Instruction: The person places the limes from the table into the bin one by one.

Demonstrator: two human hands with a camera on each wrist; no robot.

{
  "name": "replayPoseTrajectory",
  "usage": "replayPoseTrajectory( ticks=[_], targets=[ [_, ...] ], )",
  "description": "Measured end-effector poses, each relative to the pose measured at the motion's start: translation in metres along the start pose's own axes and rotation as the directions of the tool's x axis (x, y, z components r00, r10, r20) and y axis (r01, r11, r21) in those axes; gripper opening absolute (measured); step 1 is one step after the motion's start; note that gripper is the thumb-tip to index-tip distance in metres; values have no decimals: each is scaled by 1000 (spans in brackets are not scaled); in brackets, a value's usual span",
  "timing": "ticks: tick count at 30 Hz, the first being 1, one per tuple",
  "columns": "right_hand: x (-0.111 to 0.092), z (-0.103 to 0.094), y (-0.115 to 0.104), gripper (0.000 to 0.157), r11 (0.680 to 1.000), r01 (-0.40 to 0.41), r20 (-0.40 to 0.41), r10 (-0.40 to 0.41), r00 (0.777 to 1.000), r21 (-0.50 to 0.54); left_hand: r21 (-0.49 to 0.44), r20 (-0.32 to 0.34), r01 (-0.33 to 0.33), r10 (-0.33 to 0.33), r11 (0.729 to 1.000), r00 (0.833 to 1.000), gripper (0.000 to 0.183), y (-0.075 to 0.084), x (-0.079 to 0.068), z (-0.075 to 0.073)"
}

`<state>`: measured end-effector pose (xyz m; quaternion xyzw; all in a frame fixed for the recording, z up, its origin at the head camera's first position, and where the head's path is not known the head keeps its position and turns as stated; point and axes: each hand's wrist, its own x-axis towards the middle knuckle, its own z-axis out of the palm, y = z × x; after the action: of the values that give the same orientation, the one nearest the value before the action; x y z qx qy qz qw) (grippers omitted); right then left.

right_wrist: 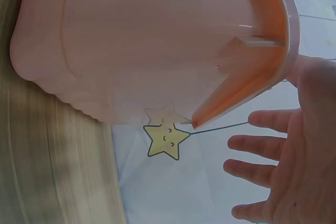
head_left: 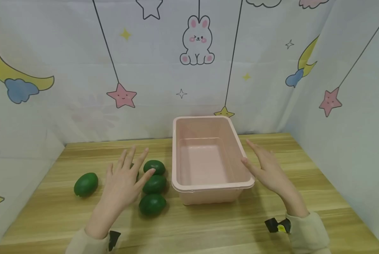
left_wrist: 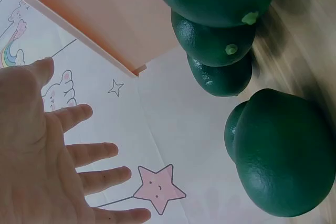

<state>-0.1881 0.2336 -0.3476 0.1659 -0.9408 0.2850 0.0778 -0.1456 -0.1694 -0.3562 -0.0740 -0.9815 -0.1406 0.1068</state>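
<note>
My left hand (head_left: 122,183) is held over the left part of the table with its fingers spread and nothing in it. Below and around it lie smooth dark green avocados. Three stand in a row to its right, the front avocado (head_left: 152,205) nearest me; another avocado (head_left: 86,184) lies to its left, and one more is mostly hidden behind the fingers. The pink plastic bin (head_left: 205,187) stands right of the row, its inside bare. My right hand (head_left: 269,171) is beside the bin's right wall, fingers extended, the thumb tip right at the rim.
The wooden table (head_left: 208,229) ends at a white patterned curtain (head_left: 164,70) at the back and sides. Black straps with small devices sit at both wrists, one wrist strap (head_left: 276,225) showing on the right.
</note>
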Motion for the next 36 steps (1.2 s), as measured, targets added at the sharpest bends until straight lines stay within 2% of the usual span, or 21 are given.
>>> replayPoseTrajectory(
  ticks=[8,18,23,33,36],
  targets=[
    [0,0,0,65,995,-39,13,38,999,92,-15,-16,-16,16,1000,1000,66,0,-6,2],
    [2,-2,0,61,979,-59,19,56,998,196,19,-36,-67,67,998,997,63,0,-12,6],
    [4,0,3,59,954,-36,25,30,999,298,34,-17,-74,74,997,997,63,2,-17,5],
    [3,0,3,56,914,-77,62,57,996,399,56,-18,-108,109,993,994,62,7,-29,7],
    [2,-1,3,54,891,-85,76,58,995,446,45,-9,-112,113,993,994,62,7,-32,9]
  ],
)
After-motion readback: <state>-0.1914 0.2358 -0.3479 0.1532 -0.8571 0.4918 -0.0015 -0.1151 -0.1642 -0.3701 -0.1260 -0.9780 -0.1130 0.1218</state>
